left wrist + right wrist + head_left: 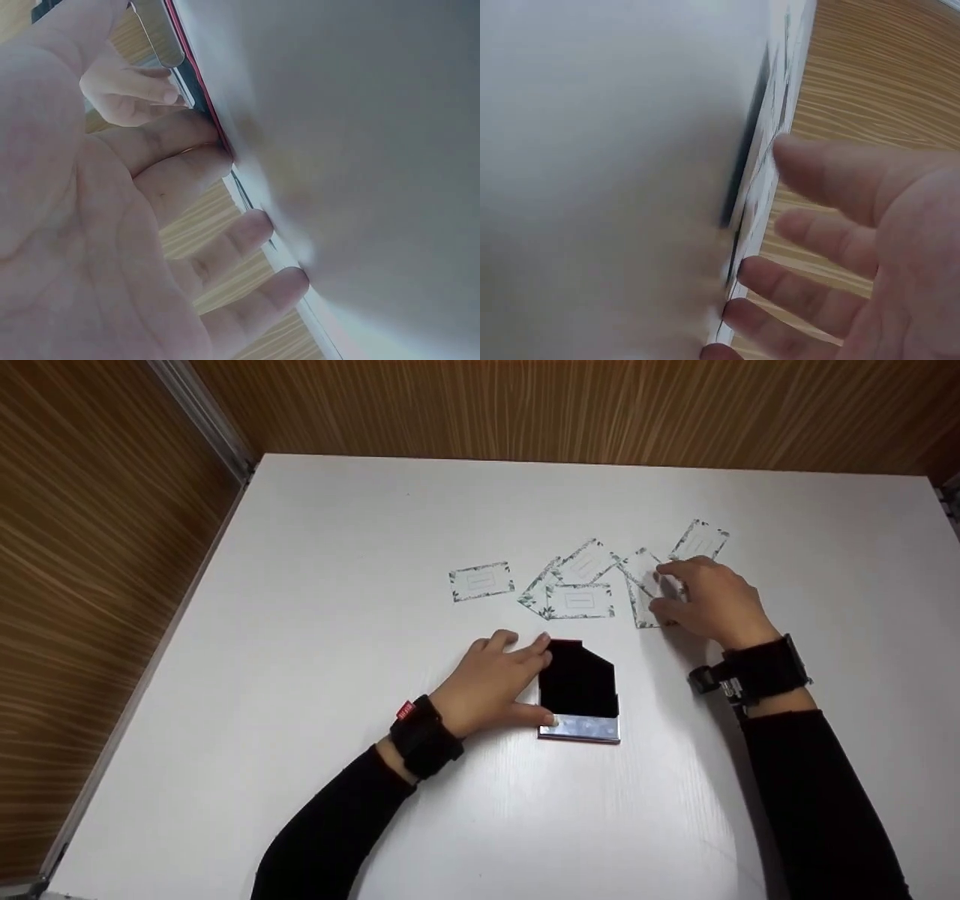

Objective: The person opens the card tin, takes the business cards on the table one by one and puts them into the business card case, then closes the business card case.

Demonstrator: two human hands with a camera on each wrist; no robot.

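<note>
An opened card case (577, 679) with a black inside and a silver strip along its near end lies on the white table. My left hand (491, 682) rests at its left side, fingertips touching the edge and thumb on the silver strip. Up close in the left wrist view, the fingers (180, 176) look fairly straight, two against the case's red edge. My right hand (716, 600) reaches over two overlapping leaf-bordered cards (640, 564), thumb and forefinger apart over them. In the right wrist view its fingers (802, 300) are loosely bent, some tips at the table surface.
Further leaf-bordered cards lie beyond the case: a single one (481, 582) at left, an overlapping group including a front card (580, 601), and another (701, 538) past my right hand. A wood-grain panel (525, 409) borders the table's (337, 525) far edge.
</note>
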